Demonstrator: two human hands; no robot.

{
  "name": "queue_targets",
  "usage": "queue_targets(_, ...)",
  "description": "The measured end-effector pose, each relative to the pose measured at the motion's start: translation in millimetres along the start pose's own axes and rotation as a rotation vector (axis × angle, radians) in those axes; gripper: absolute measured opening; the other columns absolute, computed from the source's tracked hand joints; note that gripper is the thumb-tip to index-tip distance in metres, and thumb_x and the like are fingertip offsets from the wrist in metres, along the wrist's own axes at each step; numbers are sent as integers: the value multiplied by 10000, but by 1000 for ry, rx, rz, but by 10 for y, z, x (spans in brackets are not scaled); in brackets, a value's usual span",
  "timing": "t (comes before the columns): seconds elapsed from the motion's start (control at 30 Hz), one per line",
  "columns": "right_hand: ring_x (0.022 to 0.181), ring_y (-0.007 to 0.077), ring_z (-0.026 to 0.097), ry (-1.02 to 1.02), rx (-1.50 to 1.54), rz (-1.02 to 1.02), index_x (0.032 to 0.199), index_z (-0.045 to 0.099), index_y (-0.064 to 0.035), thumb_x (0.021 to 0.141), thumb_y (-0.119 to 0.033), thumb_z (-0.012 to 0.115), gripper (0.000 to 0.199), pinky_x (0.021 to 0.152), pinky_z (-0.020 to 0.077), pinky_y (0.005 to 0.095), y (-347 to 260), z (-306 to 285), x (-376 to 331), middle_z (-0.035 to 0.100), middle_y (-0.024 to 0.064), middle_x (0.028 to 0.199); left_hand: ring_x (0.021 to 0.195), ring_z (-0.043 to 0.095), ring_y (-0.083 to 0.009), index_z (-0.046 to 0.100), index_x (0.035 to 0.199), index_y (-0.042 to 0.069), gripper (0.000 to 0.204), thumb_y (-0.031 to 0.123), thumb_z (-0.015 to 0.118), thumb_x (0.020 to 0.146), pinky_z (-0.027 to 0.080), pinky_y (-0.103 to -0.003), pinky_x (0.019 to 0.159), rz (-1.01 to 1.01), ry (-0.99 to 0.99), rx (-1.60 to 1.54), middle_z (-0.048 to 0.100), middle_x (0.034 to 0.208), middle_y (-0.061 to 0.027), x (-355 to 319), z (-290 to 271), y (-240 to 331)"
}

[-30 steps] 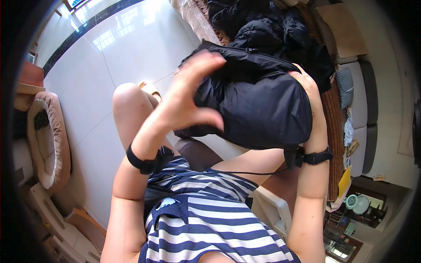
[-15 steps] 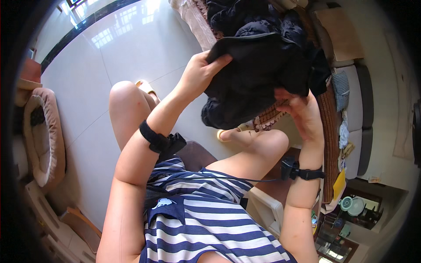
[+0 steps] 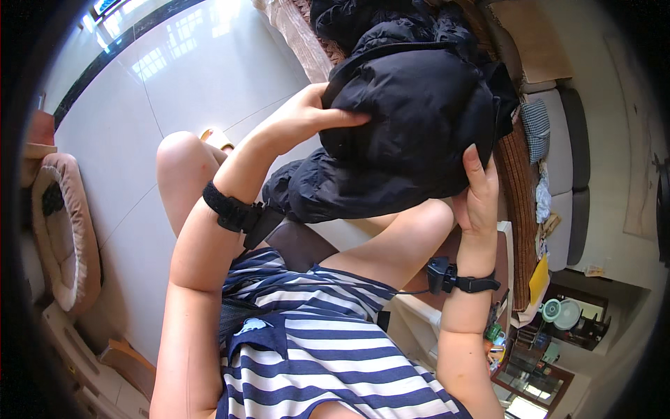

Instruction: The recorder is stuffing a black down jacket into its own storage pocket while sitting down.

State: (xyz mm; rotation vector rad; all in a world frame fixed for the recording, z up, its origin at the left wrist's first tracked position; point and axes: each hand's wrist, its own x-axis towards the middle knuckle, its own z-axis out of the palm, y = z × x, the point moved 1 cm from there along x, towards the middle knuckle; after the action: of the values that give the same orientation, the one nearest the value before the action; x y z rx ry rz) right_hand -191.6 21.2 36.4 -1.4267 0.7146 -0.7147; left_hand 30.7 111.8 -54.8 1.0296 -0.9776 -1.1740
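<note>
A black padded jacket [image 3: 408,133] is held up in front of me, over my knees. Its far part is bunched up on the brown-covered table, and a puffed fold hangs down at the near left. My left hand [image 3: 307,115] grips its left edge, thumb on top and fingers hidden behind the cloth. At the right edge my right hand [image 3: 480,192] has its thumb upright against the fabric, with the other fingers partly hidden behind it.
A patterned brown cover [image 3: 515,216] drapes the table on the right. Beyond it stands a grey sofa [image 3: 562,181] with a checked cushion [image 3: 535,131]. A beige pet bed [image 3: 87,237] lies on the tiled floor [image 3: 129,150] at left. A cable crosses my lap.
The jacket has spread wider and its near fold has come down toward my lap. My right hand has shifted from underneath to the right edge, its thumb now showing on top.
</note>
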Motion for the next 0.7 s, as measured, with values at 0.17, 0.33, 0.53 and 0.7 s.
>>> queue_targets(0.17,1108,202,496,110,35,-53,1207,500,-18,849,-165,608,401,963,372,325,94,131,-21,530,81,1205,1146,445,-237,390,1263,-22,822,333,791,639,334,-302,988,267,118,148,482,1219,-152,27,216,2)
queue_targets(0.33,947,217,602,64,154,37,1140,532,23,839,-206,621,389,854,480,322,-22,112,-66,592,117,1091,920,565,-143,522,1136,-25,493,101,717,701,422,-275,886,61,102,-166,606,1022,-80,86,254,-8)
queue_targets(0.53,939,171,584,-3,49,35,1093,552,9,799,-44,634,310,856,458,292,13,53,-51,605,93,1053,892,580,-136,562,1066,-41,423,179,709,736,439,-264,844,-8,55,-238,616,984,-82,1,333,104)
queue_targets(0.7,810,119,587,-68,-64,122,972,585,8,724,37,684,269,777,469,242,2,141,-98,634,55,936,846,593,-123,608,1005,-14,334,199,693,762,464,-250,788,-57,149,-195,641,901,-53,54,335,98)
